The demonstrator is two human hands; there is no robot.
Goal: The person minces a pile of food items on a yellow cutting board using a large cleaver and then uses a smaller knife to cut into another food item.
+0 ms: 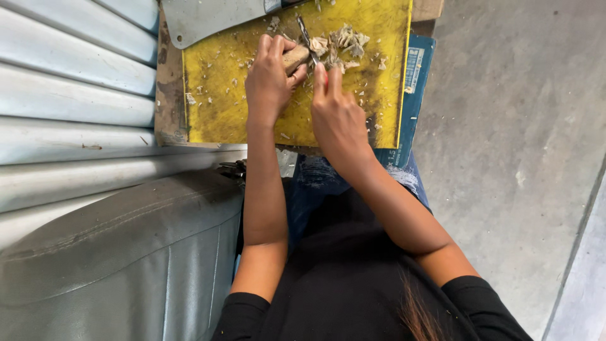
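— Both hands are busy on the yellow board (221, 95). Left hand (270, 79) is curled tight around a small tan block (295, 58), pinning it down; right hand (338, 113) pinches a thin metal tool (306, 39) whose tip meets the block at its two o'clock side.

— How far along, would you say?

— Partway, I'd judge. Pale shavings (344, 43) are heaped at one o'clock from the block, and smaller flecks are scattered across the board — yet the block looks chunky, so plenty remains.

— Anything crowding them?

— A grey metal blade (208, 19) lies at eleven o'clock, touching the board's top edge. Below the board sits a blue book (413, 95), jutting out at three o'clock. Corrugated shutter (69, 82) runs along nine o'clock. Only the shavings sit close to the cut.
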